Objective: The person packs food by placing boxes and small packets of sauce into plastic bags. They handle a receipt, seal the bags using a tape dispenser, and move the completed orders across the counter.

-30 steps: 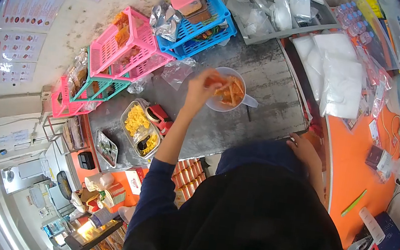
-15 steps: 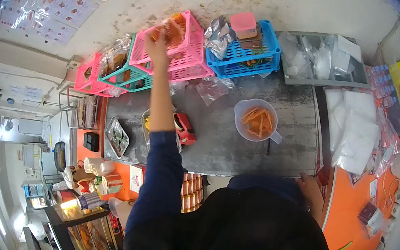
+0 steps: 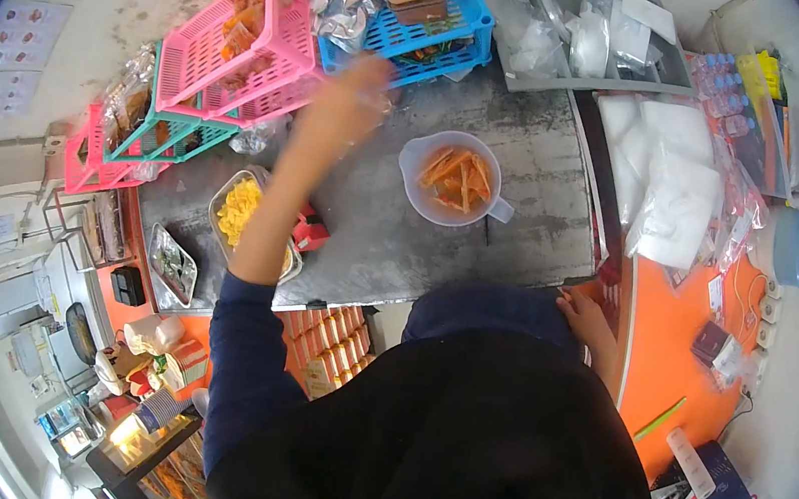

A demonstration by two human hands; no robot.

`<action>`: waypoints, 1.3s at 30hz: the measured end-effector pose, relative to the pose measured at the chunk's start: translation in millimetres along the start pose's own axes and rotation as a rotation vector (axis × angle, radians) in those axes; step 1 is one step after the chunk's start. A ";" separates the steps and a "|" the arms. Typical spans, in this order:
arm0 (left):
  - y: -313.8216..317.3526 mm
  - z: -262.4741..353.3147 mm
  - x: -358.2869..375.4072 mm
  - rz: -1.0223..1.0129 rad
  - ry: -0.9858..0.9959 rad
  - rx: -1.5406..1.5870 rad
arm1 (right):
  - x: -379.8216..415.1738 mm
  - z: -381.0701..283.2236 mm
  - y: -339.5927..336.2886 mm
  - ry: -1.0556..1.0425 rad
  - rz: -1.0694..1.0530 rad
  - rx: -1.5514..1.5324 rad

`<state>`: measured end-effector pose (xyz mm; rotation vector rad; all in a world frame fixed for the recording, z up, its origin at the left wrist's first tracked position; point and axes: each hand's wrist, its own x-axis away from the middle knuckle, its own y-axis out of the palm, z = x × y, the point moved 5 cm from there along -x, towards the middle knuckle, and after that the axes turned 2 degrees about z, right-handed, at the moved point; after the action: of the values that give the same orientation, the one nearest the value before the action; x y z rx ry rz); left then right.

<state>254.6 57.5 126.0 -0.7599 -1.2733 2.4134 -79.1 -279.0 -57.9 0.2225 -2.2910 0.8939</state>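
My left hand (image 3: 345,109) is smeared by motion above the dark worktop, in front of the pink basket (image 3: 287,68) and the blue basket (image 3: 488,34). Whether its fingers hold anything cannot be made out. To its right stands a translucent plastic jug (image 3: 410,185) with a handle, containing orange-brown strips of food (image 3: 457,178). My right hand (image 3: 588,320) rests at the worktop's front edge, fingers extended and holding nothing visible. Orange food in clear plastic (image 3: 243,17) sits in the pink basket.
A metal tray of yellow pieces (image 3: 239,211) lies under my left forearm, beside a red object (image 3: 311,230). A smaller tray (image 3: 173,265) stands farther left. A grey divided bin (image 3: 527,83) and white plastic bags (image 3: 675,190) are at the right. Green baskets (image 3: 148,131) stand at left.
My left hand has left the pink basket and moved right and lower, over the worktop. The view has shifted, so the scene sits farther left and higher. My right hand stays at the edge.
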 end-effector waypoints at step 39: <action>160.8 -19.6 75.6 -0.731 -0.509 0.809 | -11.7 0.5 -21.9 -0.154 0.141 0.189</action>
<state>200.8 18.3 -39.9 0.4887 -0.4377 2.1988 -62.2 -296.6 -53.7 0.2204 -2.3868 1.2056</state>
